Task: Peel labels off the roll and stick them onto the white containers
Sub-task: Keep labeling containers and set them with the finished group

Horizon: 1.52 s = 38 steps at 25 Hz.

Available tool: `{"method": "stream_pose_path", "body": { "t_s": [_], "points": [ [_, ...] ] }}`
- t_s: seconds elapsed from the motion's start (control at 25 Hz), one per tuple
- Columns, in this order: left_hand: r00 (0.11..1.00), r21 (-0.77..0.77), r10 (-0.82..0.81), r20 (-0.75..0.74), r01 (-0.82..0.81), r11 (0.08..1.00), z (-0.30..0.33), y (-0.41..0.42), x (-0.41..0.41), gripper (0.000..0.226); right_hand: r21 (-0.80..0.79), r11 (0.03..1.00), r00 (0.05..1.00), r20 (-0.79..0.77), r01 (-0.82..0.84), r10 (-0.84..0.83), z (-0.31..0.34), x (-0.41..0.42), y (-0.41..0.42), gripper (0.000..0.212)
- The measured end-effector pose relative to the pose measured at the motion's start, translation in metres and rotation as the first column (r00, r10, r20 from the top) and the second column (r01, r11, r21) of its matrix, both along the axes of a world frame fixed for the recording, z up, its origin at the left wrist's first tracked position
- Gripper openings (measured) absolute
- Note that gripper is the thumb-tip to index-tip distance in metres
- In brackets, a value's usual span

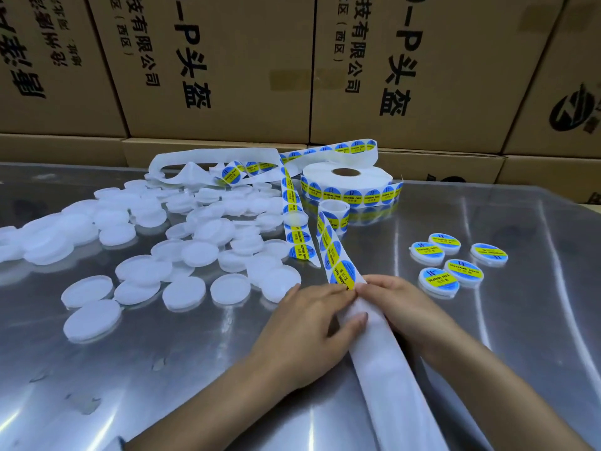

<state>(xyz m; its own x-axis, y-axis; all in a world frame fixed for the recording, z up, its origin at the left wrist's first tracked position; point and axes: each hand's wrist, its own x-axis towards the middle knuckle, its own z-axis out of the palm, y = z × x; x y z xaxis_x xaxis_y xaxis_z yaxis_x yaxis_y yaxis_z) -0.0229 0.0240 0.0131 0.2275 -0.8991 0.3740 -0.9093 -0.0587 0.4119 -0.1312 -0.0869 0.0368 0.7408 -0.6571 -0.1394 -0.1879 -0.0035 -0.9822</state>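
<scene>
The label strip (336, 255) runs from the roll (346, 183), which stands near the far edge of the worktop (195, 369), down toward the near edge, where both hands meet on it. The left hand (312, 323) lies over the bare backing with its thumb pressing the paper, fingertips pinching at the nearest label (344, 276). The right hand (401, 307) holds the strip from the other side, fingers curled at the same spot.

The labels look thin, light and limp, with a sticky underside, so one will likely curl or cling to itself if gripped in the middle. Lifting it by a bare edge, with the backing bent away, seems the safer hold.

The unlabelled white containers (195, 255) lie heaped toward the left edge; they appear to be light, stiff plastic and may slide on the shiny metal. Five labelled ones (455, 260) sit toward the right edge.
</scene>
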Motion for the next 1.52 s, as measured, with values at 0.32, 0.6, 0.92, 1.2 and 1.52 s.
{"method": "stream_pose_path", "body": {
  "t_s": [0.32, 0.6, 0.92, 1.2, 1.52],
  "points": [
    [0.984, -0.134, 0.147, -0.098, -0.16, 0.978, 0.003, -0.001, 0.014, 0.033, 0.075, 0.994, 0.996, 0.031, -0.085, 0.083, 0.004, -0.002, 0.003, 0.018],
    [0.96, -0.154, 0.189, -0.205, -0.222, 0.963, 0.002, 0.001, 0.011, 0.02, 0.023, 0.994, 0.993, -0.047, -0.11, 0.111, 0.007, -0.004, 0.001, 0.011],
    [0.901, -0.145, 0.159, -0.403, -0.235, 0.961, 0.002, 0.0, 0.013, 0.009, -0.027, 0.987, 0.984, -0.09, -0.156, 0.153, 0.011, -0.005, 0.004, 0.014],
    [0.892, -0.299, 0.142, -0.428, -0.288, 0.91, 0.011, 0.001, 0.022, 0.019, -0.107, 0.988, 0.967, -0.24, -0.11, 0.081, 0.014, -0.007, 0.0, 0.015],
    [0.852, -0.525, -0.047, -0.521, -0.277, 0.805, 0.031, 0.009, 0.03, 0.011, -0.303, 0.929, 0.968, -0.069, 0.211, -0.242, 0.024, -0.008, -0.001, 0.026]
  ]
}}
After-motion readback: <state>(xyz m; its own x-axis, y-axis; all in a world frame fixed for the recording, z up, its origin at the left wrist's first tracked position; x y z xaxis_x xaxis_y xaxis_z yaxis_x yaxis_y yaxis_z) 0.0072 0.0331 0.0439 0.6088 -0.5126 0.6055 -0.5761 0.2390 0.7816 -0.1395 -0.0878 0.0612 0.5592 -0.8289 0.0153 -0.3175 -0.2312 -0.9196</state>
